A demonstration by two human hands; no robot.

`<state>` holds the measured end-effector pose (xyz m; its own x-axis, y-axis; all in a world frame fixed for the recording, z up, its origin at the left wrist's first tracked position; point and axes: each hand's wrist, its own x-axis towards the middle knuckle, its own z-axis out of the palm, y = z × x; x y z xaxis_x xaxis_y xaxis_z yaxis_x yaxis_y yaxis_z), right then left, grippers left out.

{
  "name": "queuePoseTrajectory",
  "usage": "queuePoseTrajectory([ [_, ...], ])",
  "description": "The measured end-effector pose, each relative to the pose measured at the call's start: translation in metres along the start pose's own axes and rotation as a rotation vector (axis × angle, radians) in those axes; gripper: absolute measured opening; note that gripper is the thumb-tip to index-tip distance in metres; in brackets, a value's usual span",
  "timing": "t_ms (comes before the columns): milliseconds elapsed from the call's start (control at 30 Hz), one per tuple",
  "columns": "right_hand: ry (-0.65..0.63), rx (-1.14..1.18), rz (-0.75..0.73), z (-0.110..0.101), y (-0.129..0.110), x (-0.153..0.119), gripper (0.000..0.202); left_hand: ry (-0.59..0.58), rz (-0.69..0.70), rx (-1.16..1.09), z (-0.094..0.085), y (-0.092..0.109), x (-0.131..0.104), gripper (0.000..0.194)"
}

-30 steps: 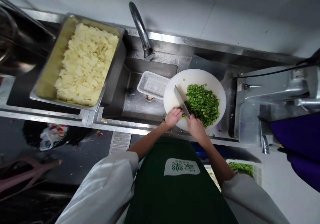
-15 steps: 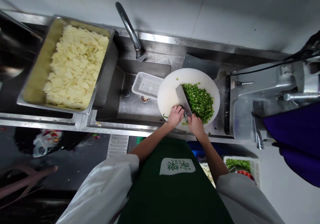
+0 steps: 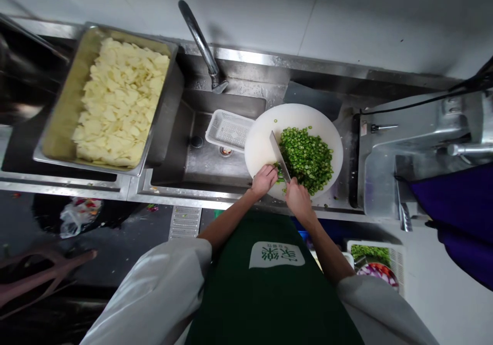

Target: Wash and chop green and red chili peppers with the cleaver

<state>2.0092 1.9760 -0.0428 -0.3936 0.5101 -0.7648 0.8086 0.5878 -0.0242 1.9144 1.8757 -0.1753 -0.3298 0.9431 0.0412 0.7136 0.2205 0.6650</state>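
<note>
On a round white cutting board (image 3: pixel 259 134) lies a heap of chopped green chili peppers (image 3: pixel 310 157). My right hand (image 3: pixel 298 198) is closed round the handle of a cleaver (image 3: pixel 279 154), whose blade stands nearly on edge along the left side of the heap. To the left of the blade, my left hand (image 3: pixel 265 179) presses uncut green chili peppers (image 3: pixel 279 172) to the board with curled fingers. Those peppers are mostly hidden by the fingers.
A white plastic basket (image 3: pixel 227 129) sits in the sink (image 3: pixel 204 173), touching or close to the board. Left of it stands a deep metal pan (image 3: pixel 57 129) full of sliced potatoes (image 3: pixel 121 106). A faucet (image 3: pixel 200 42) arches over the sink. A purple cloth (image 3: pixel 458 206) hangs at right.
The cleaver blade has turned from showing its broad face to standing more on edge. My left hand has shifted slightly left, away from the blade. The view has moved a little.
</note>
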Motion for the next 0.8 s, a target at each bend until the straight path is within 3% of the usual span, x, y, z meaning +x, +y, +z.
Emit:
queuePoseTrajectory([
  [133,-0.009,0.012,-0.013,-0.004,-0.005,0.011,0.03,-0.018,0.021,0.039,0.002,-0.003,0.001,0.025],
  [367,-0.032,-0.013,-0.042,-0.01,-0.001,-0.001,0.028,-0.031,0.02,0.074,0.005,-0.001,0.003,0.025],
  [800,-0.058,0.061,-0.052,-0.012,0.0,0.005,0.028,-0.02,0.001,0.057,0.006,-0.003,0.002,0.024],
])
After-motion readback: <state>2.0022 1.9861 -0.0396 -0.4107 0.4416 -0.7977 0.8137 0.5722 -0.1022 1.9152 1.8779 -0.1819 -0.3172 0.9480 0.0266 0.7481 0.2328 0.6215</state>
